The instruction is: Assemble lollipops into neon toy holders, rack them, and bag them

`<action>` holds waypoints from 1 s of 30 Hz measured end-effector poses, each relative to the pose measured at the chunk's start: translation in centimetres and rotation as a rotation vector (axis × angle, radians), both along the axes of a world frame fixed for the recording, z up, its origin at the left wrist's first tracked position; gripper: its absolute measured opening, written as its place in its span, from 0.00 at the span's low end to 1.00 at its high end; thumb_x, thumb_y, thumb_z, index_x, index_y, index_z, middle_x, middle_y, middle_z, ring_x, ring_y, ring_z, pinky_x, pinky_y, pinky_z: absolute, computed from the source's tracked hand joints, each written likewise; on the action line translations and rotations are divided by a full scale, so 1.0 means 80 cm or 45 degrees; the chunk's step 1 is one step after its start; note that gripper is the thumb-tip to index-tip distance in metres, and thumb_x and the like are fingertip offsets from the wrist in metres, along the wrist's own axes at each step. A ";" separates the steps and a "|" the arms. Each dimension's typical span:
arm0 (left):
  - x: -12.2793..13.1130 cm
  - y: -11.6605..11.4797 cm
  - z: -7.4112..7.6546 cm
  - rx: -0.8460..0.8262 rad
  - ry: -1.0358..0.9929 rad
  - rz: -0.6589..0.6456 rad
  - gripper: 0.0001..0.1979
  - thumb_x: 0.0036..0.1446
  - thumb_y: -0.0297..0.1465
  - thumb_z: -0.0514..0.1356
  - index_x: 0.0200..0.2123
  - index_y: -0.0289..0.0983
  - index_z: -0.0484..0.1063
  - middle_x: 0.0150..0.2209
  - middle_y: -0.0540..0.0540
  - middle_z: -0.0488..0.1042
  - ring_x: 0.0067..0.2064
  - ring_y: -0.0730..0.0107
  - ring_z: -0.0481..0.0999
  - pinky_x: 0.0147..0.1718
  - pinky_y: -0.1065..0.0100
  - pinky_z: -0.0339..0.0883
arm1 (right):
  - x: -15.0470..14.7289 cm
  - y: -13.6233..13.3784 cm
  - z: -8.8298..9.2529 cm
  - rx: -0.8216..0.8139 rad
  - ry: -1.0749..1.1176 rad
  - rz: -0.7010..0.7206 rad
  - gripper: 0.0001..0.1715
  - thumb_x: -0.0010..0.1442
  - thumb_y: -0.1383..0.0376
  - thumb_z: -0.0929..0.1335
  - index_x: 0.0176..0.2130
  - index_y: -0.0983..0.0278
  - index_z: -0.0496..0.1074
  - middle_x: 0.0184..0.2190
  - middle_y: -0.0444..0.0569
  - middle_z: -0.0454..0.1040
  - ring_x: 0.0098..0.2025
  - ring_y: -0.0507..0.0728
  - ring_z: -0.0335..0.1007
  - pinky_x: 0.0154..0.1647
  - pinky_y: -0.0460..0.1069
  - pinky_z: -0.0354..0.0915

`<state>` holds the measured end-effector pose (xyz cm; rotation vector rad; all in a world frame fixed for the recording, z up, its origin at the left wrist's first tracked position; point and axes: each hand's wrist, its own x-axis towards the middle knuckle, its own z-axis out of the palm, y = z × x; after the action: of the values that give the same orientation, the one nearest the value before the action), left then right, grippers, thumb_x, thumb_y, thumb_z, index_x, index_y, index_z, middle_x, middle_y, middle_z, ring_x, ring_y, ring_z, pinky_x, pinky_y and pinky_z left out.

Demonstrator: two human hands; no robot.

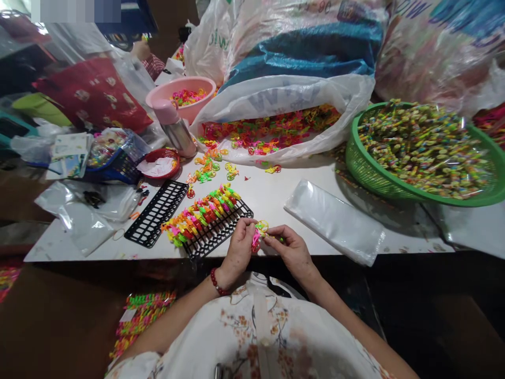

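Work is centring on a few small pieces (256, 239), which the person is holding up at the table's (268, 192) near edge, just beside the right end of a rack (215, 237) that is carrying a bright row (201, 213). The step in hand seems to be close fingertip handling of these pieces; whether they are being joined or parted, the view is leaving unclear. A next move would likely be calling for a steady left grip and small, careful turns from the right, since such light things could be slipping easily. The left hand (240, 245) is pinching the pieces between thumb and bent fingers, nearly closed. The right hand (292, 250) is pinching at their right side, thumb and forefinger close together; which piece is lying between them, one cannot tell. Farther right, clear bags (335, 221) are lying across the near edge.
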<state>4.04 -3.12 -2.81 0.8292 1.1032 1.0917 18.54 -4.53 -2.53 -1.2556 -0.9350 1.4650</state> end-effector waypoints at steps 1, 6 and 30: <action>0.000 0.000 0.000 0.009 0.045 0.000 0.14 0.62 0.43 0.57 0.43 0.39 0.65 0.29 0.54 0.66 0.25 0.78 0.64 0.23 0.75 0.59 | -0.001 0.000 -0.002 0.009 -0.013 0.000 0.17 0.50 0.55 0.77 0.35 0.62 0.76 0.33 0.45 0.78 0.33 0.52 0.71 0.37 0.48 0.68; 0.000 0.000 0.001 0.099 0.309 0.014 0.12 0.64 0.41 0.54 0.43 0.39 0.65 0.32 0.51 0.67 0.29 0.74 0.66 0.27 0.72 0.61 | -0.004 -0.003 -0.010 0.045 -0.097 -0.017 0.17 0.52 0.54 0.75 0.37 0.62 0.76 0.35 0.46 0.78 0.33 0.53 0.72 0.36 0.49 0.70; 0.007 0.000 0.015 0.079 0.199 0.046 0.17 0.66 0.44 0.51 0.51 0.40 0.63 0.36 0.49 0.68 0.36 0.73 0.68 0.40 0.70 0.64 | 0.016 0.024 -0.007 0.833 -1.239 0.115 0.10 0.62 0.68 0.67 0.43 0.64 0.74 0.35 0.52 0.78 0.38 0.62 0.68 0.42 0.58 0.66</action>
<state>4.63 -3.11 -1.65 0.9601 1.2236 1.1105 19.82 -2.61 -3.09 -1.3936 -1.9256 0.4269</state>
